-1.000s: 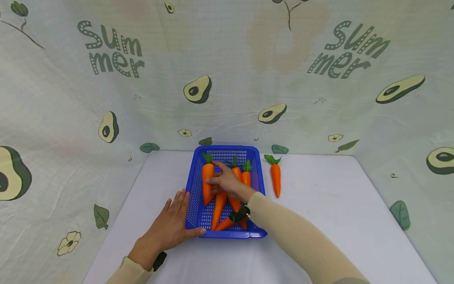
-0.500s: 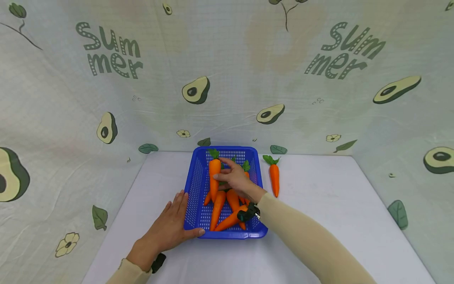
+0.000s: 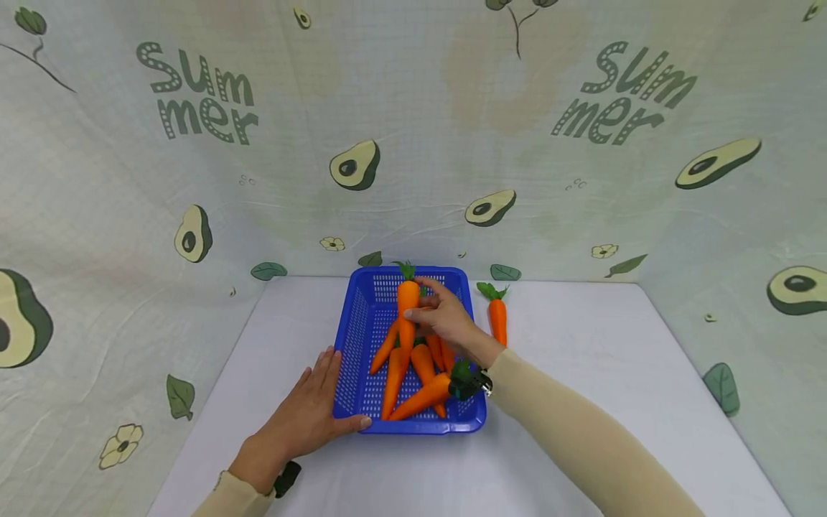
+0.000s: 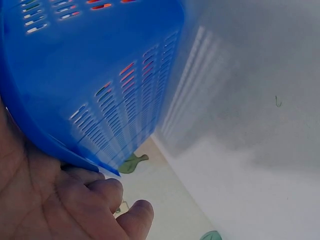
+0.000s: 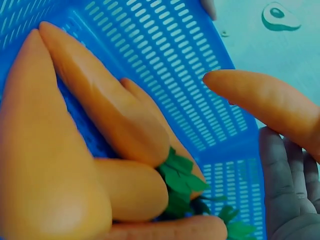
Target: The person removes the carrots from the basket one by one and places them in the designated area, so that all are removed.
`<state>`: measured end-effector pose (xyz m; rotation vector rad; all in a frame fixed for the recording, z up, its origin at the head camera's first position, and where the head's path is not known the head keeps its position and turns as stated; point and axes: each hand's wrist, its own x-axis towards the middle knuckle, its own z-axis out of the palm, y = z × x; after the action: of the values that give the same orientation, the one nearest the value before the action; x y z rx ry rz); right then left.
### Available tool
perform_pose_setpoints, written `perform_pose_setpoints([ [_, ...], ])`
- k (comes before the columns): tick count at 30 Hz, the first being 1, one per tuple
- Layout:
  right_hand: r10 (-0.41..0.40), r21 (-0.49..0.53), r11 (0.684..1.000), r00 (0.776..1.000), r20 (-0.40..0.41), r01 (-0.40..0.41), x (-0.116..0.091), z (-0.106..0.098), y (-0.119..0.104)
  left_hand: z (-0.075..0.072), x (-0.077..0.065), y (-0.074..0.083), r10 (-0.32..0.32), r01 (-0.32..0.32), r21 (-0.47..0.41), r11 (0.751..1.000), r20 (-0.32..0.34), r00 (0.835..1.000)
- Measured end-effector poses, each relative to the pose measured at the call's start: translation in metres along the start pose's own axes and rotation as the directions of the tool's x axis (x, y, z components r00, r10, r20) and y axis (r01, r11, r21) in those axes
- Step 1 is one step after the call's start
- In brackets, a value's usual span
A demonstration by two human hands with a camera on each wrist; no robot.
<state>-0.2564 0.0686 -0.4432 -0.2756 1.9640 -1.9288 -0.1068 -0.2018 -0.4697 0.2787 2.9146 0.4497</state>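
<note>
The right hand (image 3: 448, 314) pinches a carrot (image 3: 408, 301) from its right side above the basket (image 3: 423, 428), its long axis running near to far, leaves (image 3: 406, 270) farthest, the left hand (image 3: 315, 408) touching the basket's left side.

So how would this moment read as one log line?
left hand: on basket rim; right hand: holds carrot over basket; loose carrot: on table

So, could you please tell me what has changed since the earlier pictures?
The right hand, gripping a carrot, has moved it rightward and higher in the head view, uncovering more of the leftmost carrot. The left hand still rests against the basket; the outside carrot stays put.
</note>
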Motion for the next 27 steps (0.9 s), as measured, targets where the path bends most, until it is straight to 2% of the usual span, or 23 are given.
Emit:
perform_pose_setpoints([
  [19,-0.094,-0.075,0.993,0.994,-0.057,0.089,-0.021,-0.065,-0.012,0.000,0.000,0.001,0.009,-0.009,-0.026,1.000,0.001,1.000],
  [27,-0.089,-0.109,0.991,0.987,-0.135,0.075,-0.026,-0.094,-0.013,0.000,-0.001,0.001,0.007,-0.007,-0.030,1.000,-0.001,1.000],
])
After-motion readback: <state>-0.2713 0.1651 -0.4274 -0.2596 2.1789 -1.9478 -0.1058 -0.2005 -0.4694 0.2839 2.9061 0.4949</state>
